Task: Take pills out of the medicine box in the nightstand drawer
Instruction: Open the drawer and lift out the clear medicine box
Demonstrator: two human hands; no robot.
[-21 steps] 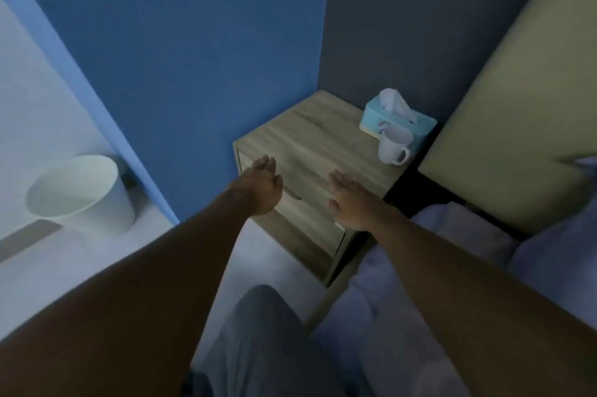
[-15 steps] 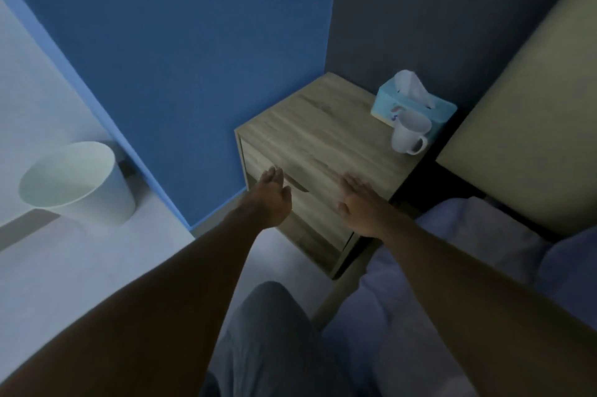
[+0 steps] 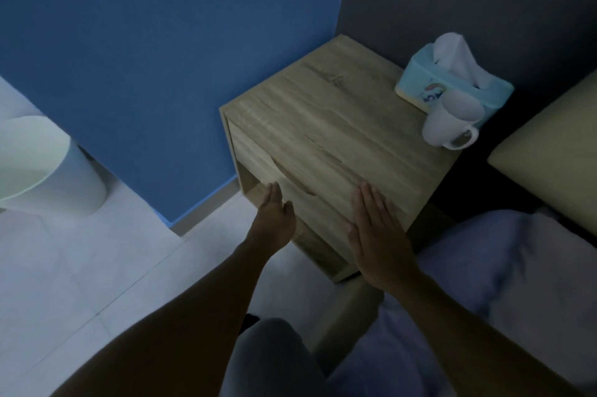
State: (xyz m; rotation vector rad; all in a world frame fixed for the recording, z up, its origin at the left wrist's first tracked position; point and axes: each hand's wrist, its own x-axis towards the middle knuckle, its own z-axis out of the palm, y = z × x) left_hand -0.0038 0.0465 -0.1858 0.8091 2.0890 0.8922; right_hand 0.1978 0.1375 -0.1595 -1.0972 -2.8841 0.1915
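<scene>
Now, change: both hands nearer the nightstand (image 3: pixel 329 144) front than before.
Left hand (image 3: pixel 274 225): flat, empty, beside drawer (image 3: pixel 290 202).
Right hand (image 3: pixel 376 235): flat, empty.
Medicine box: unseen; drawer shut.

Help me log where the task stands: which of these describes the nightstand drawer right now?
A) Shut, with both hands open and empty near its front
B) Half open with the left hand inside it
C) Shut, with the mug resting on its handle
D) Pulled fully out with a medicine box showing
A: the drawer front sits flush in the nightstand, no medicine box shows, and the left hand and right hand are flat, holding nothing.
</scene>
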